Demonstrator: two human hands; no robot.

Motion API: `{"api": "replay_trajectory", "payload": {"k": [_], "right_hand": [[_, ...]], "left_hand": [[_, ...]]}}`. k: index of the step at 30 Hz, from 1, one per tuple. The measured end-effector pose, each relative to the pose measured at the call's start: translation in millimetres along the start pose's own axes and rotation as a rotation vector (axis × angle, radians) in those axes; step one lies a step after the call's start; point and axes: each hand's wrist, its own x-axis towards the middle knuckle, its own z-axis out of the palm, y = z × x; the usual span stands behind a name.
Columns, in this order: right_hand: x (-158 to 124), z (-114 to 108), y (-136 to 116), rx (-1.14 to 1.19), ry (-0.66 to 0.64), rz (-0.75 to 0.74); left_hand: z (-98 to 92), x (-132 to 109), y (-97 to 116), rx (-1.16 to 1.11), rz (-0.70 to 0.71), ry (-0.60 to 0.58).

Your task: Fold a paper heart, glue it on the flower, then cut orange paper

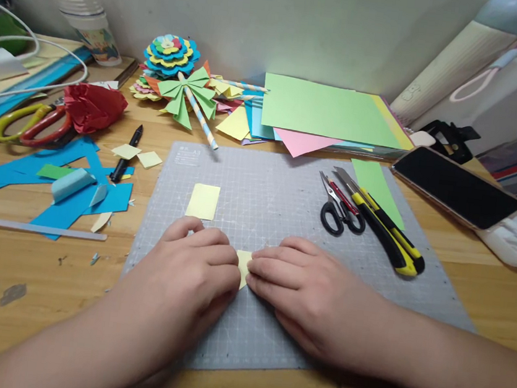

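Observation:
A small piece of pale yellow paper lies on the grey cutting mat, mostly covered by my hands. My left hand is closed over its left side, fingers curled with the tips hidden. From the right, my right hand presses its fingers together on the paper's right edge. Just beyond my left hand lies a pale yellow paper rectangle, flat on the mat. Black-handled scissors and a yellow and black utility knife rest on the mat's right side.
Blue paper scraps and a black pen lie left of the mat. Behind it are a stack of coloured paper and paper flowers. A phone sits at the right, and red and yellow scissors at the left.

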Motion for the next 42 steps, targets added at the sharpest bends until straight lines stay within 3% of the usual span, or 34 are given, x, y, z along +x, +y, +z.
{"api": "replay_trajectory", "payload": {"k": [12,22,29,38,42], "right_hand": [[-1,0,0,0.005,0.006,-0.003],[-2,-4,1,0.010,0.002,-0.038],[-3,-4,1,-0.041,-0.028,-0.049],[-6,-1,1,-0.105,0.064,-0.086],[-8,3,-2,-0.200,0.043,-0.108]], "left_hand": [[0.2,3,-3,-0.028,-0.033,-0.007],[9.5,6,1,-0.204,-0.320,0.025],[13.4,7,-1,-0.159,-0.379,0.067],[14.2,8,-3,-0.151,-0.404,0.063],[13.2,9,-3,-0.154,-0.408,0.059]]}}
